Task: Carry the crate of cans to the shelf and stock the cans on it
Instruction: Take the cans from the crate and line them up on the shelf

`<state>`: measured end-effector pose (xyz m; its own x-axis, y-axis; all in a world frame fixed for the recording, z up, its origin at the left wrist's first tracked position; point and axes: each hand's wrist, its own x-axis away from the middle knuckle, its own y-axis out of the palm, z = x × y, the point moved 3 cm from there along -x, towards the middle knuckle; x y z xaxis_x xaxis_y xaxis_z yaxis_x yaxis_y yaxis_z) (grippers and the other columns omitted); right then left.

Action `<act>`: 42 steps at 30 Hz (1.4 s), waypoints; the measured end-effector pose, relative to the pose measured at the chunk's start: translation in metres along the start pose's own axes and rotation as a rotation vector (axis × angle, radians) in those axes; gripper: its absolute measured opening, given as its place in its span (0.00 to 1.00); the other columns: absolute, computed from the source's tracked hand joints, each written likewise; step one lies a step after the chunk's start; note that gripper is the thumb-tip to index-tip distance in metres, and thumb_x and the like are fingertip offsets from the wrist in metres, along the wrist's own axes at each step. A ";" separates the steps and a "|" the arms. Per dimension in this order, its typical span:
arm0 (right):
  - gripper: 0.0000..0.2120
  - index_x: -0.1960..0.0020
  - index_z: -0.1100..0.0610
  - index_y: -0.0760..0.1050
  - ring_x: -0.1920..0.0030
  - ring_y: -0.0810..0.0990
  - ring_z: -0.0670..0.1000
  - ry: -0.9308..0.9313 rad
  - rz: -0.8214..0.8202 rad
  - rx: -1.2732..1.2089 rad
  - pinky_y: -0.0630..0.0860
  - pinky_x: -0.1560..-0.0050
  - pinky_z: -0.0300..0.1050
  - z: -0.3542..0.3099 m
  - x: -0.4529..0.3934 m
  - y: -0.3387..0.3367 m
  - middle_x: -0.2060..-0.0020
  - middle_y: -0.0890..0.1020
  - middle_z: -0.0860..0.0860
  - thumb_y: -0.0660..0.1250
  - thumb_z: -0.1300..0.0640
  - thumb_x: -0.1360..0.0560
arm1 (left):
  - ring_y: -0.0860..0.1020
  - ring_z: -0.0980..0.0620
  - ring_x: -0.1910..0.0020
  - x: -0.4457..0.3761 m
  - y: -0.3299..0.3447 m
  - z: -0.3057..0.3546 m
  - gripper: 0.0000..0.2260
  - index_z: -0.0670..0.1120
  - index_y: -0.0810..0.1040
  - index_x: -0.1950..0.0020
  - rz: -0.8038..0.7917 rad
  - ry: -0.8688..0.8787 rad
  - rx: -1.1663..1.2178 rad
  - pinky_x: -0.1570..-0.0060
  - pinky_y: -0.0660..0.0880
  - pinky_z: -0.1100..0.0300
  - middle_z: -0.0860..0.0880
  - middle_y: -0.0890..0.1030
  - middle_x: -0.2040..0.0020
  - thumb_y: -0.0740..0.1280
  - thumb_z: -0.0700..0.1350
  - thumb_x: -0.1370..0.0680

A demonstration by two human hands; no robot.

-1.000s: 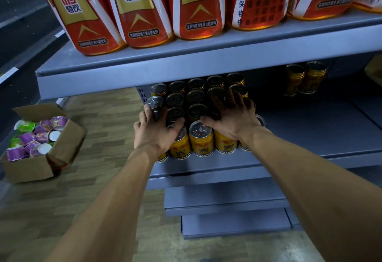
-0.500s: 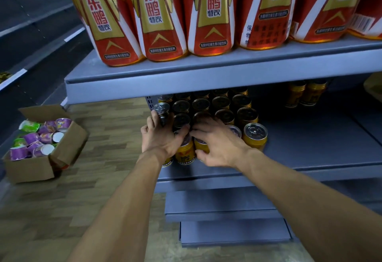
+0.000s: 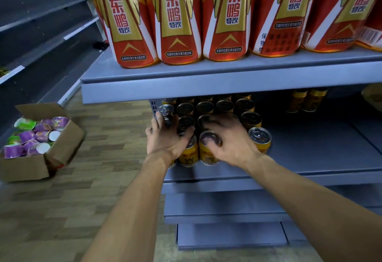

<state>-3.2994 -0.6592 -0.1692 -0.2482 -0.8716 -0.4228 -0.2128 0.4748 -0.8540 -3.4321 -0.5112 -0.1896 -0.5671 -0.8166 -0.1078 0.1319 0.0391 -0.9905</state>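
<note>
Head view: you are at the grey shelf (image 3: 310, 158), tidying the block of gold cans (image 3: 208, 154) already stocked on it.

Most of the stocking looks done: about 4 rows stand at the shelf's left end, 1 can (image 3: 260, 138) just right of the block. Largest first: tall red-and-gold bottles (image 3: 177, 23) line the shelf above; a cardboard box (image 3: 26, 166) on the floor, well apart, holds purple and green cups. Your left hand (image 3: 165, 139) curls round the front-left cans; your right hand (image 3: 229, 139) rests spread over can tops.
</note>
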 end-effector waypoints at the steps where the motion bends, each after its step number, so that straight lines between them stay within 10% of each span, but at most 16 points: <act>1: 0.22 0.40 0.53 0.80 0.39 0.76 0.60 0.078 0.056 0.011 0.75 0.41 0.57 0.011 0.003 -0.006 0.40 0.80 0.54 0.62 0.45 0.29 | 0.55 0.41 0.25 0.000 0.000 0.000 0.34 0.59 0.58 0.25 -0.005 0.001 0.006 0.34 0.60 0.43 0.40 0.51 0.22 0.44 0.73 0.27; 9: 0.14 0.54 0.57 0.80 0.51 0.76 0.61 0.214 0.199 0.215 0.71 0.51 0.52 0.022 0.013 0.002 0.52 0.80 0.56 0.62 0.50 0.31 | 0.57 0.41 0.27 -0.005 -0.003 -0.005 0.33 0.60 0.60 0.27 0.006 -0.012 0.013 0.35 0.61 0.43 0.41 0.53 0.22 0.45 0.73 0.28; 21: 0.18 0.48 0.59 0.78 0.45 0.74 0.64 0.619 0.227 0.300 0.68 0.47 0.58 0.015 0.000 0.004 0.50 0.81 0.62 0.59 0.51 0.31 | 0.64 0.38 0.31 -0.013 -0.010 0.004 0.33 0.56 0.60 0.26 0.065 0.011 0.003 0.37 0.63 0.42 0.39 0.60 0.26 0.49 0.72 0.27; 26: 0.20 0.38 0.58 0.75 0.35 0.70 0.64 0.628 0.056 0.292 0.63 0.34 0.61 0.015 0.015 0.008 0.40 0.79 0.61 0.58 0.49 0.25 | 0.64 0.38 0.31 0.007 -0.003 0.009 0.34 0.52 0.65 0.27 -0.011 0.009 -0.149 0.36 0.63 0.41 0.37 0.64 0.29 0.46 0.70 0.26; 33: 0.21 0.37 0.58 0.74 0.38 0.72 0.64 0.627 0.096 0.281 0.65 0.36 0.59 0.026 0.016 -0.013 0.40 0.77 0.62 0.55 0.49 0.23 | 0.72 0.41 0.39 0.047 -0.041 0.083 0.25 0.49 0.78 0.40 0.123 0.494 -0.205 0.41 0.67 0.48 0.44 0.75 0.37 0.58 0.66 0.25; 39: 0.24 0.35 0.57 0.74 0.33 0.71 0.61 0.678 0.250 0.156 0.64 0.31 0.58 0.039 0.016 -0.022 0.35 0.76 0.60 0.53 0.49 0.24 | 0.76 0.41 0.42 0.040 -0.037 0.103 0.18 0.48 0.77 0.40 -0.005 0.380 -0.071 0.44 0.72 0.49 0.44 0.76 0.40 0.70 0.54 0.25; 42: 0.21 0.31 0.58 0.71 0.29 0.68 0.60 0.767 0.051 0.083 0.67 0.32 0.56 0.046 0.023 -0.013 0.25 0.65 0.59 0.57 0.51 0.20 | 0.73 0.41 0.38 0.044 -0.033 0.102 0.24 0.46 0.73 0.36 0.023 0.375 -0.127 0.41 0.70 0.48 0.44 0.73 0.37 0.69 0.58 0.26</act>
<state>-3.2588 -0.6915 -0.1822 -0.8476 -0.5062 -0.1593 -0.1196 0.4748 -0.8719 -3.3791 -0.6073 -0.1527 -0.8261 -0.5481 -0.1310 0.0603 0.1451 -0.9876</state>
